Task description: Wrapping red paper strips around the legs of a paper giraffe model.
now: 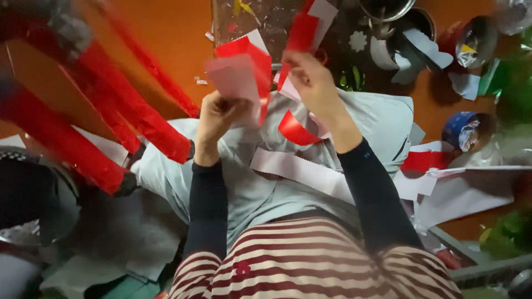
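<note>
Left hand: [217, 115] closed around a folded red-and-white paper sheet [241, 72], pale side toward the camera, raised above the lap.
Right hand: [311, 77] pinching a red-and-white paper strip [303, 30] between fingertips, held higher and slightly farther out than the left.
Key relation: sheet just left of the strip, the two nearly touching between the hands; strip's long axis running up and away from the fingers, a curl of red paper [293, 130] hanging below the wrist.
Lap: grey cloth [382, 119] spread over the knees, a long white paper band [302, 171] lying across it.
Surroundings: orange floor [166, 39] littered with scraps; red paper rolls [111, 111] blurred at left; foil-lined tins [471, 130] at right.
Clothing: dark sleeves, striped red-and-white top.
</note>
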